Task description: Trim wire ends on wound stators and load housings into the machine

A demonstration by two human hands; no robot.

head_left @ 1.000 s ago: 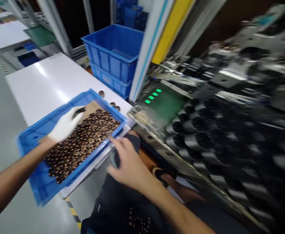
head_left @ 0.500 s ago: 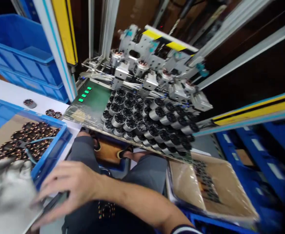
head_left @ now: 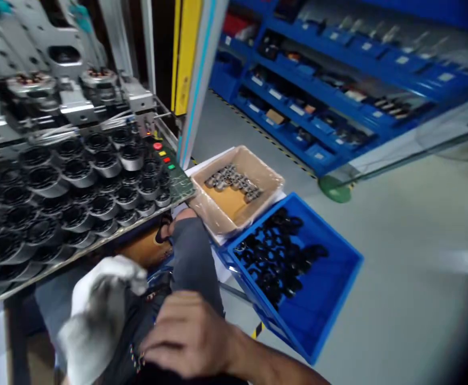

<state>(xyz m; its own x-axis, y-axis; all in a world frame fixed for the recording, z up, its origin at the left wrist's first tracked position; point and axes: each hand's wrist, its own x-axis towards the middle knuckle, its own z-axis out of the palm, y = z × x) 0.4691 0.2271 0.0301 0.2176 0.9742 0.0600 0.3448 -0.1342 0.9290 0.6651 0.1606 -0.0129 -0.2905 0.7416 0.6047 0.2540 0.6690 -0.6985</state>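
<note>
My left hand (head_left: 98, 315), in a white glove, hangs over my lap with its fingers curled inward. Whatever lies inside those fingers is hidden and blurred. Close to its right, my bare right hand (head_left: 192, 334) is closed, knuckles up, and I cannot make out what its fingers hold. A small coppery piece (head_left: 150, 295) shows between the two hands, too blurred to name. Beyond my hands, several black-topped metal cylinders (head_left: 77, 171), like motor housings, stand in rows on the green machine table (head_left: 182, 187).
A plastic-lined carton (head_left: 264, 179) with metal parts stands right of the table. Beside it, a blue bin (head_left: 326, 321) holds black ring-like parts. Blue shelves (head_left: 338, 96) stand behind. A yellow-marked machine post (head_left: 188, 59) rises at the table's right corner.
The view has swung right, bringing the blue bin and shelves into sight. My hands have moved from the left-side tray to over my lap, and my right hand's spread fingers have closed.
</note>
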